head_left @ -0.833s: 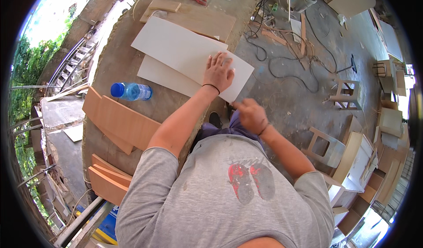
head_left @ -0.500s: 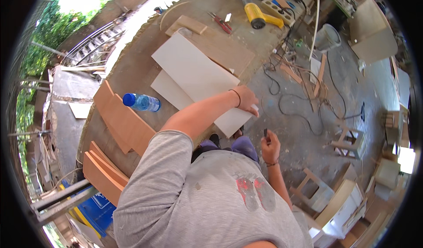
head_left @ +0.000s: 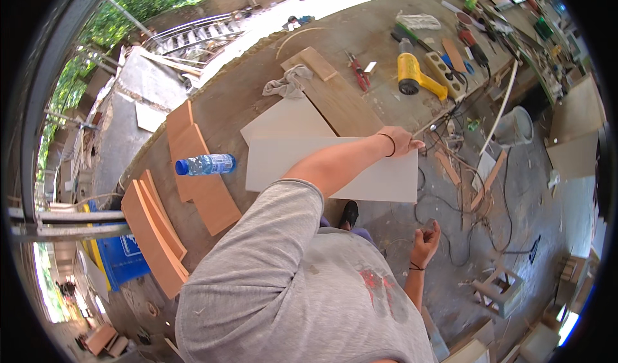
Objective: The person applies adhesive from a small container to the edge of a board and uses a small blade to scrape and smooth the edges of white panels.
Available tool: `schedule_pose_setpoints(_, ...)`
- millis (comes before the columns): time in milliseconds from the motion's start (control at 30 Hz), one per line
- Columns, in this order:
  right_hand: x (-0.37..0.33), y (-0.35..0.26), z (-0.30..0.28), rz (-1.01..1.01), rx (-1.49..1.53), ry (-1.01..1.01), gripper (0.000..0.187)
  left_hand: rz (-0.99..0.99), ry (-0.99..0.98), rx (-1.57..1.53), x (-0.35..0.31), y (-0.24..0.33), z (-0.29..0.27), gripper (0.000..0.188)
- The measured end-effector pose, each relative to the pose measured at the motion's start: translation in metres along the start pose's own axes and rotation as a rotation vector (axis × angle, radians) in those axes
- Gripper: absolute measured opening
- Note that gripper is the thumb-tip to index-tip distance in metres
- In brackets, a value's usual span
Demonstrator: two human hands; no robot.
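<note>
A white rectangular board (head_left: 283,177) lies across the table's near side, its right end sticking out past the table. My left arm reaches over it, and my left hand (head_left: 400,141) is closed on its far right corner; the fingers under the board are hidden. Beneath and beyond it is another white board (head_left: 286,119). My right hand (head_left: 425,246) hangs apart from the boards, low on the right. Its fingers are pinched round a small dark piece whose kind I cannot make out.
Orange-brown panels (head_left: 215,199) and a blue-capped water bottle (head_left: 209,164) lie on the left. A grey rag (head_left: 288,81), red-handled pliers (head_left: 358,72) and a yellow heat gun (head_left: 410,73) lie farther back. Cables (head_left: 508,202) and a stool (head_left: 499,289) are on the floor.
The upper white board has turned and now lies nearly level across my view, with my left hand still at its right end. The rag, covered before, shows now. My view has swung.
</note>
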State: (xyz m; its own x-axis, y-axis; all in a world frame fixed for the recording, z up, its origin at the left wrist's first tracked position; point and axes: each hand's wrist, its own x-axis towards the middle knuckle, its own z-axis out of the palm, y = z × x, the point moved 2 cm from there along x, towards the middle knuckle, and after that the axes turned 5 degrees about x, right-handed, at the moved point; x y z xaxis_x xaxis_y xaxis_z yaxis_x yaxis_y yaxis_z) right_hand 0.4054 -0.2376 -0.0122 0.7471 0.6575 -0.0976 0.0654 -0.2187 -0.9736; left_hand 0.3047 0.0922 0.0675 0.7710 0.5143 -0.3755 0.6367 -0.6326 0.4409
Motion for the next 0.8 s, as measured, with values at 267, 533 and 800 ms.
schedule_pose_setpoints(267, 0.038, -0.006, 0.007, -0.019, 0.076, -0.189, 0.055, -0.199, 0.198, -0.088, 0.018, -0.048, -0.011, 0.071)
schedule_pose_setpoints(533, 0.051, -0.011, 0.014, 0.004, -0.028, -0.313, 0.053, -0.551, 0.416, -0.306, 0.007, -0.133, -0.027, 0.061)
schedule_pose_setpoints(800, 0.064, -0.008, 0.026, -0.020, 0.027, -0.389, 0.055, -0.500, 1.118, -0.023, -0.061, -0.144, 0.023, 0.040)
